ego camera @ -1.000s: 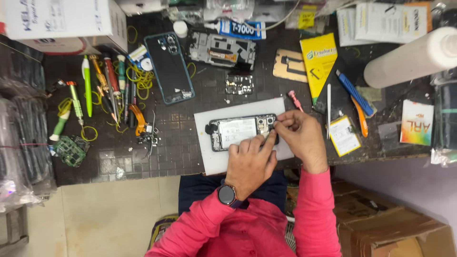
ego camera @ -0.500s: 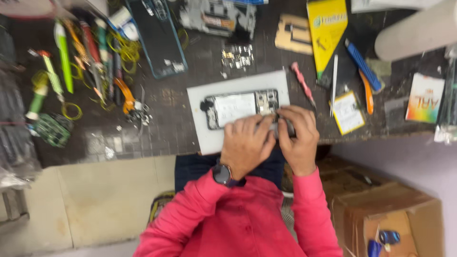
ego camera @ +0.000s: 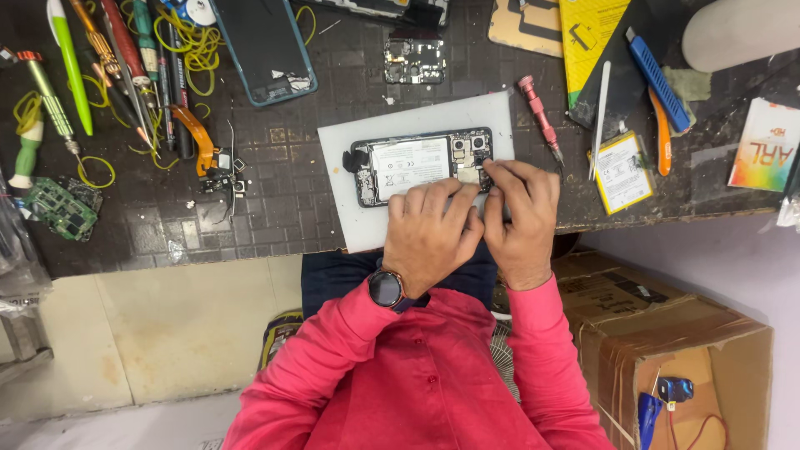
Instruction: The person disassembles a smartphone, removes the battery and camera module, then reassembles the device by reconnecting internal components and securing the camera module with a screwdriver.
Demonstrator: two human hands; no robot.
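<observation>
Your left hand [ego camera: 431, 233] lay with fingers curled on the opened phone [ego camera: 421, 164], which sat on the white mat [ego camera: 342, 142]. Your right hand [ego camera: 521, 212] pressed fingertips together at its lower right corner.

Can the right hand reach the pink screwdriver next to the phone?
Probably yes: the right hand rests on the opened phone, and the pink screwdriver lies just beside it with nothing between.

The lower edge of the opened phone [ego camera: 421, 165] is hidden under the left hand [ego camera: 431, 227] and right hand [ego camera: 521, 212], so what the fingertips grip there cannot be told. At the bench's [ego camera: 275, 217] far edge, the teal phone shell [ego camera: 262, 46], the yellow card [ego camera: 592, 42] and the white roll [ego camera: 737, 33] are cut off by the picture's top.
</observation>
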